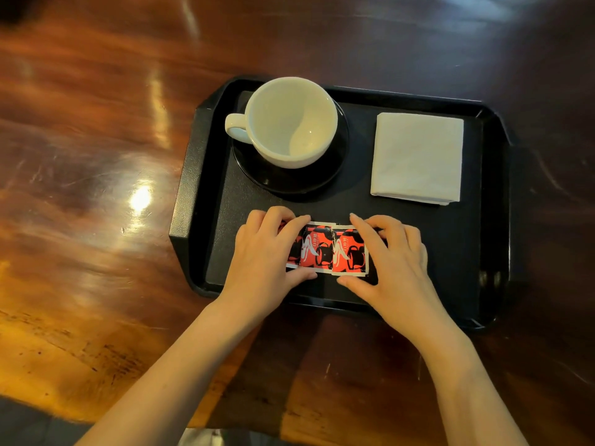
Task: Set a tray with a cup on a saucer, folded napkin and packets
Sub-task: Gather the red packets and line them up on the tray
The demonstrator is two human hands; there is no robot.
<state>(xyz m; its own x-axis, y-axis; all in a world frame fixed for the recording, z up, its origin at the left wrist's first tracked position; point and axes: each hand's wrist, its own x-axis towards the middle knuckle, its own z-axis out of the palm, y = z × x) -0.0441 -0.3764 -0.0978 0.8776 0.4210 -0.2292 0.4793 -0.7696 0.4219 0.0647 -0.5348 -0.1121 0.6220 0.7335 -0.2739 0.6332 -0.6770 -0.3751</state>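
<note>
A black tray point(199, 175) lies on the wooden table. A white cup point(289, 123), empty, stands on a black saucer point(289, 180) at the tray's far left, handle to the left. A folded white napkin point(417, 157) lies at the far right. Red, black and white packets point(331, 249) lie in a row at the tray's near middle. My left hand point(264, 255) pinches the row's left end, fingers over one packet. My right hand point(392, 259) pinches the right end. The outer packets are partly hidden under my fingers.
The glossy dark wooden table point(96, 156) surrounds the tray, with bright reflections on its left. Its near edge runs along the bottom of the view, with grey floor point(32, 426) below it.
</note>
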